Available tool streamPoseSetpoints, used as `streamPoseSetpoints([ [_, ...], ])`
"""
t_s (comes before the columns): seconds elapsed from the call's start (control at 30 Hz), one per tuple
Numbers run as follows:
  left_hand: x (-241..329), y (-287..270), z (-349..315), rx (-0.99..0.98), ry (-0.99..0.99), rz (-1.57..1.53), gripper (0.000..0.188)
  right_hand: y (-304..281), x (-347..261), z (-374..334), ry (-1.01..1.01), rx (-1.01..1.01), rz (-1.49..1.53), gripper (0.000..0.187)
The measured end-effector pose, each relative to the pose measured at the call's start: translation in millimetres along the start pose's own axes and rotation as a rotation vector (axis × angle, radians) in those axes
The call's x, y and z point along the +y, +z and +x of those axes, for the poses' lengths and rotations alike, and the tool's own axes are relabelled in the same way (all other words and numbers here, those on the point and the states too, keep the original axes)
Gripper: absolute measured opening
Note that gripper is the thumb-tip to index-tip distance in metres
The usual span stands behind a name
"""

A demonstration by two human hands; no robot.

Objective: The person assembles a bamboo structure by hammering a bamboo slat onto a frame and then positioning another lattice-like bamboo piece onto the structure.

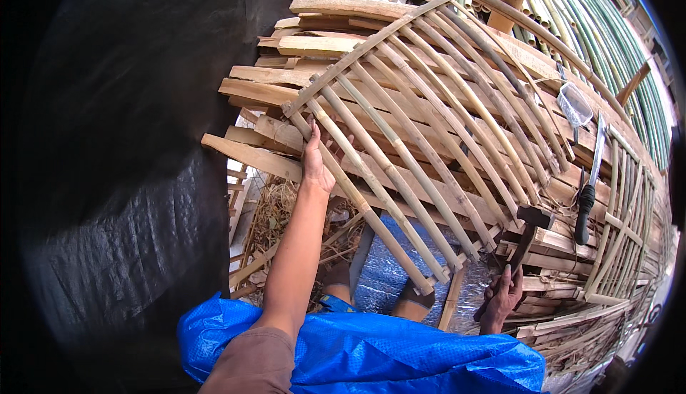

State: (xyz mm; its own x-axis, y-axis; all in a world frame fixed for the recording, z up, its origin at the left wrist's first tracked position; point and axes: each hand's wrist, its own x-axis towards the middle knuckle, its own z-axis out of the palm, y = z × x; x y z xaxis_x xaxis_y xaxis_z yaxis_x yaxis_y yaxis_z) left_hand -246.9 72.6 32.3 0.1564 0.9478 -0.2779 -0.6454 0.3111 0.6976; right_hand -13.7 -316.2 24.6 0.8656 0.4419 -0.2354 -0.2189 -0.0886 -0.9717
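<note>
A bamboo slat rack (386,38) is tilted in front of me, with several long slats running from a crossbar at its upper left to a second one low on the right. My left hand (318,161) is closed around the outermost slat close to the upper crossbar; some of its fingers are hidden behind the slat. Low on the right, my right hand (501,294) grips the handle of a hammer (535,217). The dark hammer head is raised beside the rack's lower right corner. Whether it touches the rack I cannot tell.
Rough wooden planks (268,94) are stacked behind the rack. A machete (586,208), a white mesh container (574,104) and a smaller slat rack (614,221) lie to the right. Green bamboo poles (604,29) fill the upper right. A blue tarp (400,355) covers my lap; black sheeting (128,229) hangs left.
</note>
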Motion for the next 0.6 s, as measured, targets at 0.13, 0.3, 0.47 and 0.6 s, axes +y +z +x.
streamPoseSetpoints([
  [0.13,14.1,-10.7,14.7,-0.114,0.011,-0.086,0.053,3.4,-3.4,-10.6,-0.018,-0.038,0.008,0.042],
  [0.3,42.5,32.2,-0.7,-0.228,0.066,-0.162,0.045,-7.6,-9.8,-18.8,0.004,0.042,0.054,0.037],
  [0.47,72.5,45.4,-3.6,-0.333,0.124,-0.165,0.043,-13.2,-21.2,-23.7,-0.055,0.108,0.039,0.033],
  [0.6,114.6,47.4,-2.0,-0.641,0.189,-0.307,0.042,-15.4,-19.1,-22.3,-0.049,0.14,0.044,0.031],
])
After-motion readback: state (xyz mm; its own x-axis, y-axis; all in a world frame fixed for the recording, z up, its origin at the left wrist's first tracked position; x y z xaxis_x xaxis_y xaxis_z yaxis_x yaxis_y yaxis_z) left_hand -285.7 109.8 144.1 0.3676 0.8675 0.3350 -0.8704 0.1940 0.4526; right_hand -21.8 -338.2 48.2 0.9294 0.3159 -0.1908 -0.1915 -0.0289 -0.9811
